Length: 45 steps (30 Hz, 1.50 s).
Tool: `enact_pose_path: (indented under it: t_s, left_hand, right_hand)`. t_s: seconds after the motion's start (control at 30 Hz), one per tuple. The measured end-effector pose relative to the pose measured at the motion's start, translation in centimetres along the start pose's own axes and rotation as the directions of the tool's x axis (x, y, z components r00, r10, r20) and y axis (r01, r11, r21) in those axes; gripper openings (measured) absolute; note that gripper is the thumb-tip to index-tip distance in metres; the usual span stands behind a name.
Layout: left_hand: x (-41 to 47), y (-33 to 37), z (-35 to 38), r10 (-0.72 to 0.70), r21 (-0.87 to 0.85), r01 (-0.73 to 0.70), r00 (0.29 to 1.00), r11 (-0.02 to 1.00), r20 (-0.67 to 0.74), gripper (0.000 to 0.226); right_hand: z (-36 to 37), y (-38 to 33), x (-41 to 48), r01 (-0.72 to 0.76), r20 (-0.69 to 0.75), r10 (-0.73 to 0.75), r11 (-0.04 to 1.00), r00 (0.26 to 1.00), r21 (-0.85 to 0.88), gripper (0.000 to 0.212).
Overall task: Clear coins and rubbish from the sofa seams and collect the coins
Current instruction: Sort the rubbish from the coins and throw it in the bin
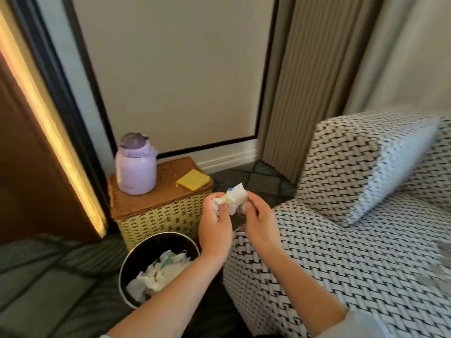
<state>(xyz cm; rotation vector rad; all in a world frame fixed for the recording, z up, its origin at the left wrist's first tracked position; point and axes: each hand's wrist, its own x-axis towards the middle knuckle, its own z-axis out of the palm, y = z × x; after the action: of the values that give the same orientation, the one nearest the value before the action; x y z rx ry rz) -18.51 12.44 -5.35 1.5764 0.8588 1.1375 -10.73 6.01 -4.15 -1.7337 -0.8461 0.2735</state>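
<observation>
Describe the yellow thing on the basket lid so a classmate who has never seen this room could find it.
Left of the woven-pattern sofa, against the wall, stands a wicker basket with a brown lid. On the lid's right half lies a flat yellow square, apart from the tall lilac bottle on the left; it is the only flat, bright yellow thing there.

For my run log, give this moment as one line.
left hand grips paper wad | right hand grips it | bin holds rubbish
</observation>
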Motion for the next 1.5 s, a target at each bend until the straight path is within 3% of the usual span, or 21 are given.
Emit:
enact_pose_path:
  t_s: [0.2, 0.3, 0.43, 0.63, 0.73, 0.9, 1.03, 1.2, 1.33, 1.5]
  left_hand:
    - [0.6, -6.2, -7.3, -0.13, 0.146, 0.141, 0.988, 0.979, -0.082, 0.02]
    - [0.6, -9.0, -10.0, -0.169, 0.207, 0.185, 0.981, 0.961, -0.097, 0.024]
    - [0.4, -12.0, -12.2, -0.322, 0.299, 0.347, 0.938, 0.889, -0.132, 0.035]
    - [-0.2, -13.7, -14.1, -0.541, 0.364, 0.538, 0.834, 0.76, -0.103, 0.057]
    - [-0.3, -13.8, -14.2, -0.531, 0.386, 0.524, 0.842, 0.759, -0.099, 0.054]
    - [0.3, -12.7, -13.3, -0.566, 0.357, 0.568, 0.816, 0.741, -0.122, 0.049]
    - [1.2, -10.4, -11.9, -0.462, 0.285, 0.465, 0.883, 0.838, -0.083, 0.038]
    - [2.8, -5.6, -8.6, -0.338, 0.092, 0.336, 0.941, 0.937, 0.011, 0.024]
    - [3.2, -1.5, -4.3, -0.249, 0.007, 0.251, 0.959, 0.968, 0.136, 0.02]
    - [1.9, 2.5, 2.1, -0.148, -0.044, 0.169, 0.941, 0.985, 0.303, 0.023]
  right_hand:
    - [8.8, 0.9, -0.7, -0.216, 0.29, 0.185, 0.973, 0.939, 0.076, 0.03]
    - [12.2, 1.9, -1.1, -0.38, 0.407, 0.329, 0.924, 0.852, 0.048, 0.037]
    - [15.0, 2.8, -1.9, -0.6, 0.521, 0.49, 0.798, 0.699, 0.053, 0.038]
    - [16.5, 3.8, -3.1, -0.717, 0.607, 0.549, 0.695, 0.575, 0.05, 0.045]
    - [16.3, 3.8, -3.4, -0.651, 0.581, 0.535, 0.759, 0.613, -0.012, 0.03]
    - [15.3, 3.8, -2.6, -0.547, 0.448, 0.524, 0.832, 0.724, -0.091, 0.038]
    - [13.5, 2.9, -2.1, -0.468, 0.416, 0.448, 0.882, 0.791, -0.058, 0.036]
    - [9.4, 0.7, -1.0, -0.281, 0.241, 0.265, 0.959, 0.934, 0.034, 0.025]
    - [4.2, -0.9, -0.1, -0.205, 0.061, 0.2, 0.976, 0.978, 0.076, 0.02]
    - [-4.1, -1.4, 0.4, -0.176, -0.152, 0.187, 0.981, 0.97, 0.083, 0.02]
